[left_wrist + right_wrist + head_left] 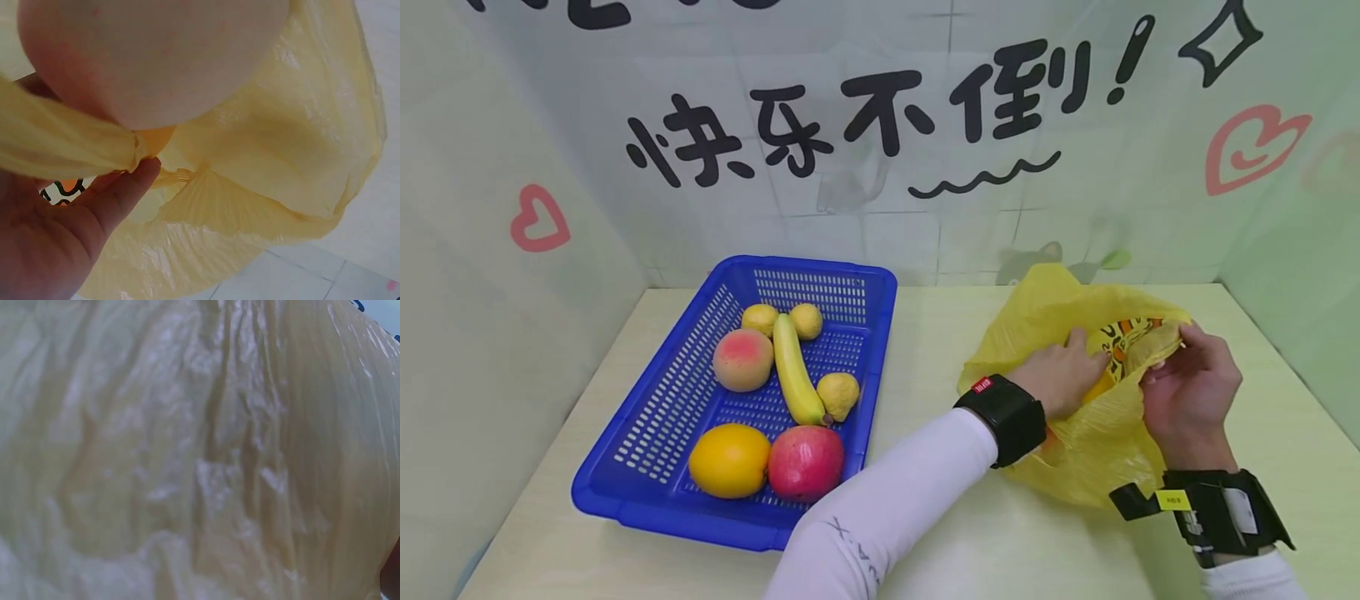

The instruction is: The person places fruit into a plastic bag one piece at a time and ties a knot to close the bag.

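A crumpled yellow plastic bag [1090, 454] lies on the right of the table, its mouth toward the right. My right hand [1195, 392] pinches the bag's rim between thumb and fingers. My left hand [1063, 375] reaches in at the mouth, its fingertips partly hidden by the plastic; I cannot tell whether they grip something inside. Between the hands shows a yellow patch with black and orange print [1123, 342]. In the left wrist view, a pale, blurred part of a hand [156, 56] fills the top, above the bag's folds [206, 200]. Bag plastic [187, 456] fills the right wrist view.
On the left stands a blue plastic basket [658, 417]. It holds a peach [742, 360], a banana [795, 375], an orange-yellow fruit [730, 460], a red fruit [806, 463] and small yellow fruits [838, 395]. A printed wall sheet [880, 242] borders the table's back.
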A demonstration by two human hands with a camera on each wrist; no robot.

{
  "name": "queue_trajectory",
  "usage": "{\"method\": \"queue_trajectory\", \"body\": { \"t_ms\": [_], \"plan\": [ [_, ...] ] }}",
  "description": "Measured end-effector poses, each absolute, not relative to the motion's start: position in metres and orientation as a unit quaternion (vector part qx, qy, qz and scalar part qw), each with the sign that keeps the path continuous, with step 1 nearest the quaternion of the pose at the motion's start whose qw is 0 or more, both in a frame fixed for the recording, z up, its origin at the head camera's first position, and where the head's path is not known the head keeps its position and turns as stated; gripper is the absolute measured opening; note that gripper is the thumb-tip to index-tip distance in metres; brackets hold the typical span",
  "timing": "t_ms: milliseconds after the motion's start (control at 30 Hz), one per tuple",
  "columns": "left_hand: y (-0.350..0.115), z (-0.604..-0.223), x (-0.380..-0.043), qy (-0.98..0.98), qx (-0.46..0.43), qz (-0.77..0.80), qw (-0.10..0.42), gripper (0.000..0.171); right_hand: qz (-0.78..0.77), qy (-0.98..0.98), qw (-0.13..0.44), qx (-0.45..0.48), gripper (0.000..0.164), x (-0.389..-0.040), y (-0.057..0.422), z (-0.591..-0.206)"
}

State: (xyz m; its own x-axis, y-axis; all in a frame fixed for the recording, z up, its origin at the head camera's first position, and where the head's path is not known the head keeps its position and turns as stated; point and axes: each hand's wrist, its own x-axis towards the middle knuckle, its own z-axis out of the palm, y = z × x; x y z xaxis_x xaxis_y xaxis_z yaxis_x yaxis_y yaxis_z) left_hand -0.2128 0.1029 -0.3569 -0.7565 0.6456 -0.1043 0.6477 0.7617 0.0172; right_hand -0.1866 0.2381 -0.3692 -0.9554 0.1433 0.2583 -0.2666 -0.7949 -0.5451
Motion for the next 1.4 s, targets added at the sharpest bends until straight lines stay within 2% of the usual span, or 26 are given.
{"method": "queue_trajectory", "body": {
  "t_ms": [333,667,767,1100,1400],
  "plan": [
    [0.105,-0.36,-0.211,0.936,0.346,-0.025,0.064,0.032,0.943,-0.295,0.102,0.113,0.045,-0.189,0.237,-0.37],
    [0.109,-0.354,-0.211,0.94,0.311,-0.019,0.139,0.039,0.938,-0.313,0.113,0.092,0.041,-0.187,0.237,-0.368],
    [0.108,-0.351,-0.212,0.941,0.304,-0.029,0.147,0.04,0.934,-0.325,0.121,0.084,0.041,-0.187,0.237,-0.367],
    [0.1,-0.34,-0.214,0.933,0.301,-0.008,0.195,0.03,0.928,-0.343,0.128,0.066,0.039,-0.187,0.238,-0.366],
    [0.094,-0.334,-0.218,0.919,0.321,0.018,0.229,0.031,0.933,-0.333,0.12,0.069,0.038,-0.184,0.24,-0.368]
  ]
}}
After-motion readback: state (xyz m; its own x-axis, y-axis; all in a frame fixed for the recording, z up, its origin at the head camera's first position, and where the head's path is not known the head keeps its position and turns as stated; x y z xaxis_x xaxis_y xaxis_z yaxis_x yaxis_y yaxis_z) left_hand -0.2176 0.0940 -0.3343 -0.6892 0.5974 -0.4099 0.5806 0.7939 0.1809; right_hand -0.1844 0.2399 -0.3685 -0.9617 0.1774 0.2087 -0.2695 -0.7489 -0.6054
